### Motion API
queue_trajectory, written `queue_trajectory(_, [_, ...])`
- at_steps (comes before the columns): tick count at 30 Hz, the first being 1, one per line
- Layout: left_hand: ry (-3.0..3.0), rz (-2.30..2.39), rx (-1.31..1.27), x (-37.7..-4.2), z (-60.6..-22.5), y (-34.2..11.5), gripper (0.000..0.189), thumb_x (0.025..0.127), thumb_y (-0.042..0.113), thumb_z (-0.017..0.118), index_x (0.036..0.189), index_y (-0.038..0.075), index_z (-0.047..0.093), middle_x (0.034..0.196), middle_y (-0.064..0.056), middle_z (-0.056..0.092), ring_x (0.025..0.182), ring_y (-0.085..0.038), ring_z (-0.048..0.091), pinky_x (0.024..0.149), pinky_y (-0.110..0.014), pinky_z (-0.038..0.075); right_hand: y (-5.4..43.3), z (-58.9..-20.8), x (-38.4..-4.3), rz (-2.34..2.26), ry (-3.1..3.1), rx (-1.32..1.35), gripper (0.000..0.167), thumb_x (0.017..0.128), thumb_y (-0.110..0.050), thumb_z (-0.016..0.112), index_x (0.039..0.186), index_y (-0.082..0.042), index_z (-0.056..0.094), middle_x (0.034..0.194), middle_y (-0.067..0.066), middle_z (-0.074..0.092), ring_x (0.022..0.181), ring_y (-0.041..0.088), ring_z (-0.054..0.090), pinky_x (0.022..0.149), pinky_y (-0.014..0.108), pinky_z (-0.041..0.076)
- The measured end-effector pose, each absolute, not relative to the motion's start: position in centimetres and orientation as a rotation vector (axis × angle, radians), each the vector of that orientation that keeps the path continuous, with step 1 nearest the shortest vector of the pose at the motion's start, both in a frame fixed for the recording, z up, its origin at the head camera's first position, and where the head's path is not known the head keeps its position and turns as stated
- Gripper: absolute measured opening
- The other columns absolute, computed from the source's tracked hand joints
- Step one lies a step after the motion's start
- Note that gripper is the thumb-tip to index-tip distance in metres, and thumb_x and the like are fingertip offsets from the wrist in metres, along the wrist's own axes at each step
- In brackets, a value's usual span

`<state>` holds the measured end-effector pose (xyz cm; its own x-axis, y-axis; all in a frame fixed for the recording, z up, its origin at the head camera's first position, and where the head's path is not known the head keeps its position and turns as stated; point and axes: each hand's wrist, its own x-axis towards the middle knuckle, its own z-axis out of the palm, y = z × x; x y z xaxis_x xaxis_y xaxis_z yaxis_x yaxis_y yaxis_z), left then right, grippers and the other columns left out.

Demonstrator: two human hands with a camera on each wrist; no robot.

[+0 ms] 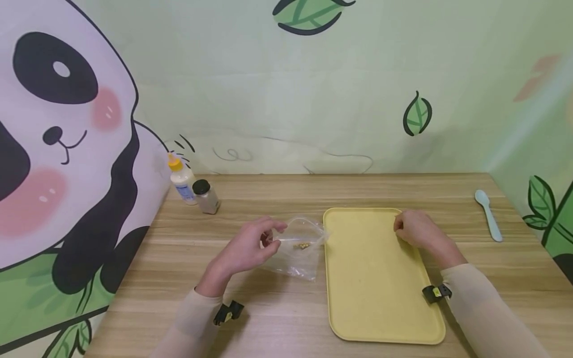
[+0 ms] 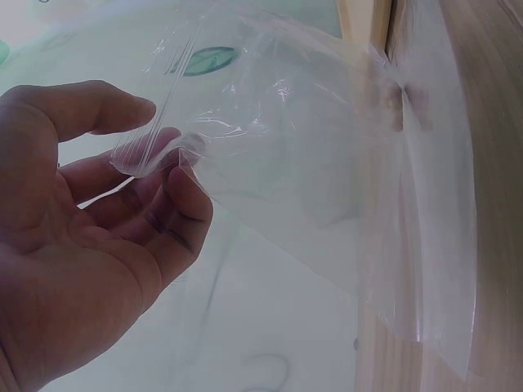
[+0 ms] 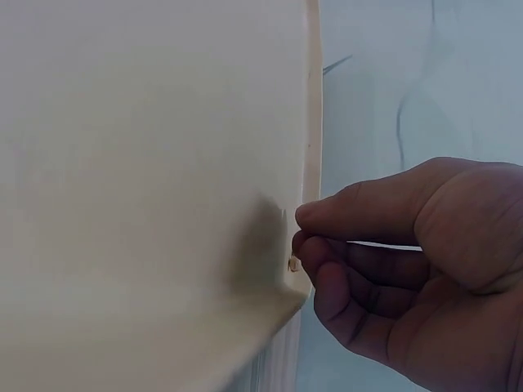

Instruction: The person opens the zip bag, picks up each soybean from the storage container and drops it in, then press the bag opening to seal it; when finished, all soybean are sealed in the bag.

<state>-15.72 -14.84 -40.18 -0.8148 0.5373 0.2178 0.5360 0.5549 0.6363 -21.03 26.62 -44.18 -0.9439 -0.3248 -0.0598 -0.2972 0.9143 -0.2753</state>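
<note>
A clear zip bag with several small golden pieces inside is on the table, left of the yellow tray. My left hand is at the bag's left edge. In the left wrist view, its curled fingers hold a corner of the bag by the zip strip, with the thumb raised apart. Over the tray's far right corner, my right hand has thumb and fingers drawn together. A tiny tan piece shows at those fingertips in the right wrist view, partly hidden by them.
A white bottle with a yellow nozzle and a small jar with a black lid stand at the back left. To the right of the tray lies a pale blue spoon. A printed wall borders the table's far edge.
</note>
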Motion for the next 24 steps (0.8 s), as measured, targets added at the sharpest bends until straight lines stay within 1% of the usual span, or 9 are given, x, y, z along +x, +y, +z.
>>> queue_trajectory(4, [2.767,1.135,0.958,-15.7,-40.2,-14.8,0.035,0.087,0.006,0.065,0.122,0.004,0.064,0.105,-0.005,0.066,0.075,-0.009,0.054,0.067,-0.029,0.055,26.5,-44.1,-21.0,-0.428,2.958,-0.464,0.009,0.08,-0.004,0.063,0.076,-0.009,0.069,0.073,0.001,0.063,0.068,0.017,0.052,0.061,0.033,0.045])
queue_trajectory(7, [2.768,1.135,0.957,-15.6,-40.1,-14.8,0.035,0.087,0.006,0.065,0.121,0.004,0.064,0.105,-0.005,0.066,0.075,-0.009,0.054,0.067,-0.029,0.055,26.5,-44.1,-21.1,-0.44,2.956,-0.463,0.008,0.081,-0.005,0.063,0.078,-0.009,0.07,0.074,0.001,0.063,0.068,0.017,0.052,0.061,0.033,0.044])
queue_trajectory(13, [2.775,1.127,0.957,-15.6,-40.1,-14.8,0.035,0.087,0.007,0.065,0.122,0.004,0.064,0.105,-0.005,0.066,0.075,-0.009,0.054,0.067,-0.031,0.055,26.4,-44.0,-20.9,-0.504,2.979,-0.441,0.011,0.083,-0.006,0.062,0.085,-0.005,0.072,0.081,0.005,0.068,0.072,0.018,0.057,0.067,0.038,0.05])
queue_trajectory(17, [2.776,1.125,0.952,-15.6,-40.1,-14.8,0.035,0.087,0.007,0.065,0.122,0.004,0.063,0.105,-0.005,0.066,0.076,-0.009,0.054,0.067,-0.03,0.055,26.2,-43.5,-20.8,-0.529,2.986,-0.441,0.012,0.085,-0.006,0.062,0.088,-0.003,0.073,0.083,0.007,0.069,0.075,0.02,0.059,0.071,0.041,0.052])
queue_trajectory(24, [2.78,1.119,0.947,-15.6,-40.0,-14.7,0.036,0.087,0.007,0.065,0.122,0.004,0.063,0.105,-0.005,0.066,0.076,-0.009,0.054,0.067,-0.031,0.055,25.8,-43.1,-20.8,-0.566,3.009,-0.484,0.012,0.085,-0.004,0.062,0.089,0.0,0.072,0.08,0.007,0.069,0.072,0.018,0.059,0.068,0.037,0.051])
